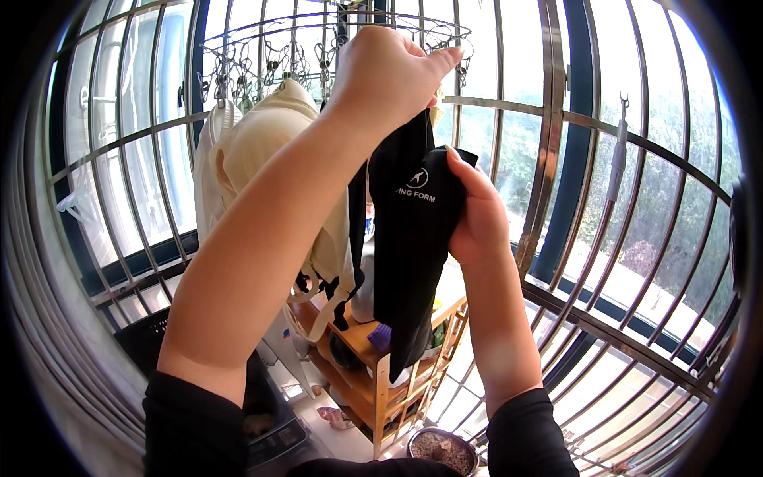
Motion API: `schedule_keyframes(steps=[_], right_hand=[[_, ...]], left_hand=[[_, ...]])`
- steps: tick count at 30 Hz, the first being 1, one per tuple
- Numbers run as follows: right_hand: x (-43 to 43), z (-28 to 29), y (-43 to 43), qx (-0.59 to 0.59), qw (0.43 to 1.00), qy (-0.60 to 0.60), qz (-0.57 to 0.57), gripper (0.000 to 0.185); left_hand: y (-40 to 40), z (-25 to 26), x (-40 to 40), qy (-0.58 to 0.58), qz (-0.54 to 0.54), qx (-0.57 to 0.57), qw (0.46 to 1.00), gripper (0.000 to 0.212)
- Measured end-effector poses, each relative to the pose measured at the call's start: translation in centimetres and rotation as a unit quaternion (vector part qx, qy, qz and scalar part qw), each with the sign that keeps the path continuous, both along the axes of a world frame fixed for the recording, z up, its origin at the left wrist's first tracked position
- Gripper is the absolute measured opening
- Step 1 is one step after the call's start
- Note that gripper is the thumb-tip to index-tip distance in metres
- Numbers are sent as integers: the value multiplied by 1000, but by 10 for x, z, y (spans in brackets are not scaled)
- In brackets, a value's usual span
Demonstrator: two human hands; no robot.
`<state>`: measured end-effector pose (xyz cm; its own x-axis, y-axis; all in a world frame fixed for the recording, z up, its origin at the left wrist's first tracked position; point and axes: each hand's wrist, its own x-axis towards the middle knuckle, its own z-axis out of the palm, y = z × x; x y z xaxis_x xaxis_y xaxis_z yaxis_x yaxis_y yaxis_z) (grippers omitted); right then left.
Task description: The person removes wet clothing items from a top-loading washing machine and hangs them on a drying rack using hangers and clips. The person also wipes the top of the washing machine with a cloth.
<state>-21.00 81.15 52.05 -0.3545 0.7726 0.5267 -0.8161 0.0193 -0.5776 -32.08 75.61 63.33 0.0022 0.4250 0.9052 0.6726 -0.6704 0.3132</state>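
Note:
A black cloth garment (411, 238) with a white printed emblem and lettering hangs below a round wire clip hanger (262, 30). My right hand (483, 214) grips the garment's right side, thumb on the front. Raised to the hanger's rim, my left hand (387, 71) has curled fingers just above the black cloth. Its fingertips face away, so whatever they pinch is hidden. Left of the garment hangs a cream padded bra (268, 137), partly covered by my left forearm. Metal clips (272, 65) dangle from the hanger.
Metal window bars (548, 137) surround the space. A wooden shelf (381, 393) stands below, with a purple item (380, 337) on top. A pot of soil (444, 450) sits on the floor. A forked pole (620, 143) leans at right; grey curtain (59, 334) lines the left.

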Motion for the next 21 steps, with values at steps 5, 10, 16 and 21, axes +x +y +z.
schedule_keyframes(steps=[5, 10, 16, 21], right_hand=[[17, 3, 2, 34, 999, 20, -32, 19], [30, -1, 18, 18, 999, 28, -18, 18], [48, -19, 34, -3, 999, 37, 29, 18], [51, -23, 42, 17, 998, 35, 54, 19]], left_hand=[[41, 9, 36, -61, 20, -41, 997, 46], [69, 12, 59, -85, 57, 17, 995, 38], [80, 0, 51, -7, 184, 187, 965, 42], [59, -2, 13, -39, 124, 201, 971, 36]])
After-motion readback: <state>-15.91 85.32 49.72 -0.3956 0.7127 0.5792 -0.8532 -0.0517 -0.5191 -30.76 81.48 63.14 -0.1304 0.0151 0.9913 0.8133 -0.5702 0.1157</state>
